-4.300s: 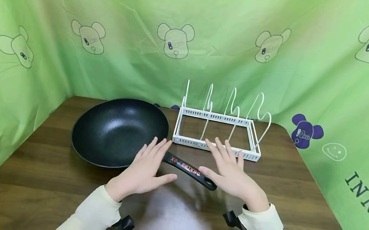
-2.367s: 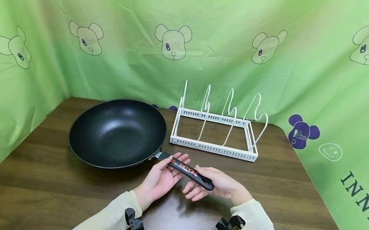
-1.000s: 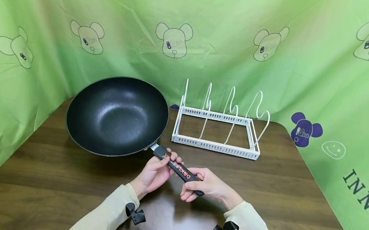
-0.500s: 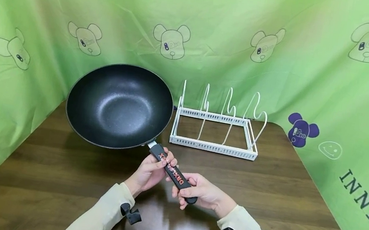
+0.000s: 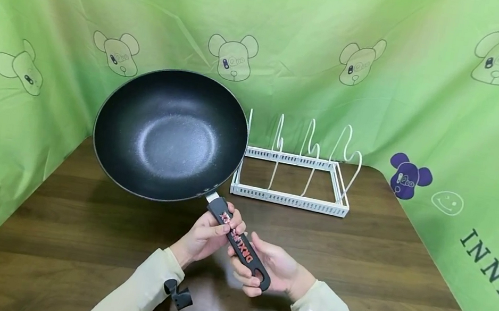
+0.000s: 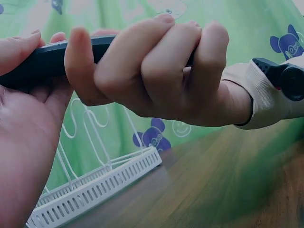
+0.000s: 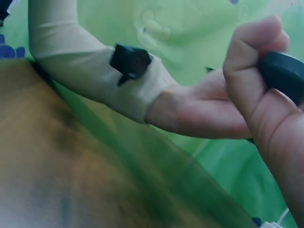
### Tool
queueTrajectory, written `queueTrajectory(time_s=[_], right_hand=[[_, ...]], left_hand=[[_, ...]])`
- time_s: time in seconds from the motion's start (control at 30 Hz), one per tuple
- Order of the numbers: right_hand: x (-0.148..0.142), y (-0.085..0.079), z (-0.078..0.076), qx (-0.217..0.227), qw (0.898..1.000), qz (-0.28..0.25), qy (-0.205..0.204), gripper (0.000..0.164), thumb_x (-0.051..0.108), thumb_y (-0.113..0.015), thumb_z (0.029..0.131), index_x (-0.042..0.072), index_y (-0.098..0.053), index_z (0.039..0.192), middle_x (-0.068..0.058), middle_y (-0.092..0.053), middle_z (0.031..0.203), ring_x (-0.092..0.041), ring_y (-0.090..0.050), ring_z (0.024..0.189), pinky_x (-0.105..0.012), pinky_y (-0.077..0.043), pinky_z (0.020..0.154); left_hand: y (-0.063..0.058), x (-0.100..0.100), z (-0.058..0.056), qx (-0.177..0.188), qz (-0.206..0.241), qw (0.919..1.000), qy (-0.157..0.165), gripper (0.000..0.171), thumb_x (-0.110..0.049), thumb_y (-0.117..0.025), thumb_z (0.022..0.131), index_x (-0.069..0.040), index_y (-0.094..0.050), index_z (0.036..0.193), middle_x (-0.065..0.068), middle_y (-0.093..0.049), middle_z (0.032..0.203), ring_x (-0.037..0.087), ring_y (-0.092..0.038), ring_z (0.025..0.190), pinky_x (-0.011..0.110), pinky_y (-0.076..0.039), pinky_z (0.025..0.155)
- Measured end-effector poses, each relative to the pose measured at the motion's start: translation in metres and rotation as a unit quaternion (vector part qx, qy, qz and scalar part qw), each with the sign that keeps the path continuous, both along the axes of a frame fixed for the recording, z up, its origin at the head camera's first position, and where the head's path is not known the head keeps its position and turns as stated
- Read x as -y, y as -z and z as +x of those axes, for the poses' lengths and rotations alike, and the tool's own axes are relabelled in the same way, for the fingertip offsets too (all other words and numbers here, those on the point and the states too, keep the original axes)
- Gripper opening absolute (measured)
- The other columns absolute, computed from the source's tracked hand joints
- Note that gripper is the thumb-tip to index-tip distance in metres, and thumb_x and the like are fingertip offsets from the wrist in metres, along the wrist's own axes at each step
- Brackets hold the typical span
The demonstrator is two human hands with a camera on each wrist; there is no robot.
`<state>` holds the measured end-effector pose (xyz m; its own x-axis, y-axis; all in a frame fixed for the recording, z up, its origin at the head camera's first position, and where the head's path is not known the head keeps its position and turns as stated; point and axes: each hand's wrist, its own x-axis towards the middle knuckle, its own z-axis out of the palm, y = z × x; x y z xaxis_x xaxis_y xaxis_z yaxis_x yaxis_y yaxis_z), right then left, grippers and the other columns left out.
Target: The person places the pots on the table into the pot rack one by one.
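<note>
A black wok point(image 5: 174, 139) hangs above the table, tilted so that its inside faces me. My left hand point(image 5: 206, 235) grips the black handle point(image 5: 243, 246) near the pan, thumb on top. Lower down, my right hand point(image 5: 267, 265) has its fingers curled round the underside of the handle's end, its thumb lifted off. The left wrist view has those curled right fingers point(image 6: 152, 71) wrapped at the handle point(image 6: 47, 59), with the left hand point(image 6: 23, 152) beside them. A slotted white pan rack point(image 5: 288, 199) with upright wire dividers stands right of the wok.
The wooden table point(image 5: 383, 261) has a green cloth point(image 5: 300, 12) with bear prints hanging behind it and at both sides. The wok's right rim overlaps the rack's left end in the head view. Black wrist cameras point(image 5: 177, 294) sit on both sleeves.
Both hands came from over the table onto the handle and lifted the wok off the table. It has tilted up towards me and, lately, shifted right. The right thumb has come off the handle.
</note>
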<state>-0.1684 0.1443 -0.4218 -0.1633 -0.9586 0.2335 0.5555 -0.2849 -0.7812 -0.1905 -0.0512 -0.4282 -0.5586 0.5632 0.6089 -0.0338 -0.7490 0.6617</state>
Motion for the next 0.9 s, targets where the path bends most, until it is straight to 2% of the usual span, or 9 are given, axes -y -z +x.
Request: queueTrajectory(time_s=[0.1, 0.3, 0.47, 0.57, 0.9], right_hand=[[0.006, -0.001, 0.005, 0.035, 0.999, -0.007, -0.002, 0.052, 0.05, -0.01, 0.106, 0.016, -0.045, 0.124, 0.005, -0.044, 0.084, -0.005, -0.04, 0.066, -0.016, -0.038, 0.059], [0.011, 0.001, 0.013, 0.067, 0.996, -0.049, -0.023, 0.04, 0.049, -0.02, 0.107, 0.018, -0.041, 0.12, 0.005, -0.038, 0.078, -0.006, -0.033, 0.06, -0.015, -0.025, 0.045], [0.013, 0.0, 0.02, 0.098, 0.992, -0.069, -0.028, 0.035, 0.047, -0.025, 0.107, 0.018, -0.042, 0.118, 0.004, -0.033, 0.075, -0.008, -0.029, 0.057, -0.017, -0.02, 0.04], [0.015, -0.002, 0.025, 0.095, 0.992, -0.076, -0.015, 0.035, 0.046, -0.025, 0.107, 0.017, -0.042, 0.116, 0.003, -0.031, 0.072, -0.008, -0.028, 0.055, -0.017, -0.018, 0.038], [0.017, -0.002, 0.034, 0.044, 0.994, -0.092, 0.031, 0.035, 0.044, -0.02, 0.107, 0.017, -0.041, 0.114, 0.002, -0.028, 0.07, -0.007, -0.027, 0.053, -0.013, -0.02, 0.036]], left_hand=[[-0.001, 0.0, 0.001, -0.009, -0.001, 0.9999, 0.009, 0.026, -0.001, -0.049, 0.099, -0.015, -0.047, 0.121, -0.002, -0.049, 0.097, 0.014, -0.048, 0.095, 0.028, -0.038, 0.094], [-0.003, -0.002, 0.002, -0.022, 0.0, 0.9995, 0.021, 0.028, -0.001, -0.05, 0.099, -0.015, -0.047, 0.123, -0.001, -0.049, 0.097, 0.015, -0.048, 0.095, 0.028, -0.038, 0.092], [-0.007, -0.003, 0.004, -0.031, 0.0, 0.9991, 0.029, 0.027, -0.005, -0.052, 0.099, -0.016, -0.048, 0.124, -0.001, -0.048, 0.097, 0.015, -0.048, 0.095, 0.027, -0.038, 0.092], [-0.009, -0.003, 0.005, -0.033, -0.002, 0.9988, 0.037, 0.027, -0.005, -0.051, 0.1, -0.017, -0.047, 0.124, -0.001, -0.049, 0.098, 0.015, -0.049, 0.096, 0.028, -0.039, 0.093], [-0.016, -0.004, 0.007, -0.028, -0.022, 0.9982, 0.048, 0.024, -0.006, -0.052, 0.099, -0.016, -0.048, 0.121, -0.002, -0.052, 0.098, 0.015, -0.052, 0.096, 0.032, -0.042, 0.097]])
